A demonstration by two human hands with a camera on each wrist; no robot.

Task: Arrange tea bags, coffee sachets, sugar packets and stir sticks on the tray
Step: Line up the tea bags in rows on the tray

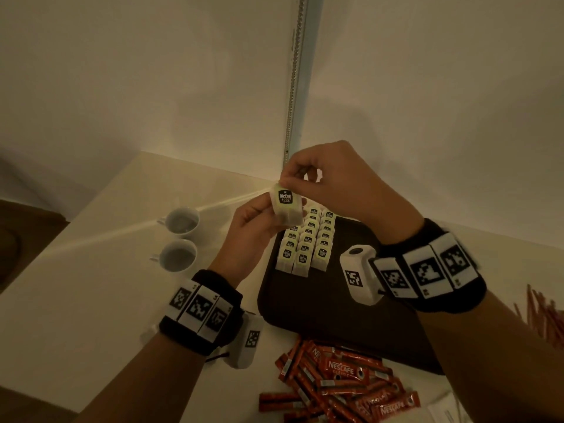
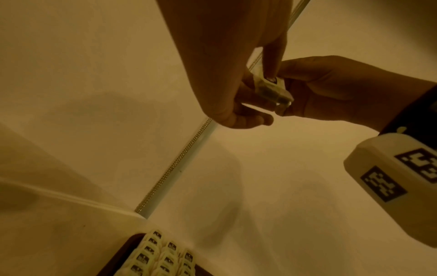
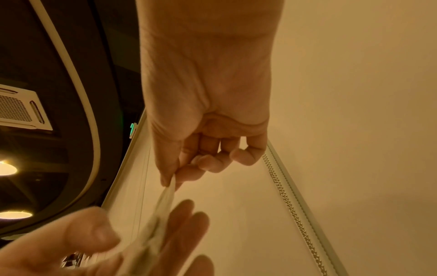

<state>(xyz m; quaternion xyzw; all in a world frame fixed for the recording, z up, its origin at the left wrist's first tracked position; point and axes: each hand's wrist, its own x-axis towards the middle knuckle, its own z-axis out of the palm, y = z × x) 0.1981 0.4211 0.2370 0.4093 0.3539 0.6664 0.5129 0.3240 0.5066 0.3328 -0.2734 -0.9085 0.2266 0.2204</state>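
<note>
Pale paper tea bags (image 1: 285, 206) held as a small stack above the far-left corner of the dark tray (image 1: 308, 303).
Left hand (image 1: 248, 222) has its grip clamped round the stack from below, while the right hand (image 1: 323, 178) pinches the top edge of the front bag with thumb and forefinger. To do this step well, I would peel off one bag only, keep the label facing up, and set it at the head of a column so it overlaps its neighbour as the rest do. Three columns of tea bags on the tray (image 1: 306, 242) already stand in place, about seventeen labels showing; those at the far end are too small to count surely. On the bench (image 1: 91, 285): two white cups (image 1: 180, 239), a loose heap of orange coffee sachets (image 1: 338, 383), well over a dozen and overlapping past counting, and a bundle of reddish stir sticks (image 1: 543, 312) cut off at the edge. Sugar packets I cannot make out.
</note>
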